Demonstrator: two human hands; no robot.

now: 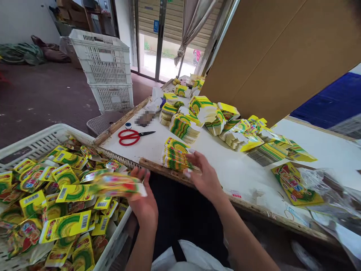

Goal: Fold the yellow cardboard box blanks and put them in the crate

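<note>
My left hand [145, 205] is over the edge of the white crate, its fingers curled about the end of a yellow printed candy packet [117, 184]. That packet is smeared by motion and points left over the crate. My right hand [205, 175] is at the right end of a short stack of yellow-green printed cards [175, 154], thumb and fingers apart. Whether its fingertips touch the stack I cannot tell. Red-handled scissors [131, 137] lie on the table to the left of the stack.
A white plastic crate [53, 131] full of yellow packets stands at the left. More card bundles [184, 128] spread across the white table [220, 165]. Stacked white crates [107, 71] stand beyond, and a large cardboard sheet [270, 56] rises at the right. Clear plastic wrap [324, 184] lies at the right.
</note>
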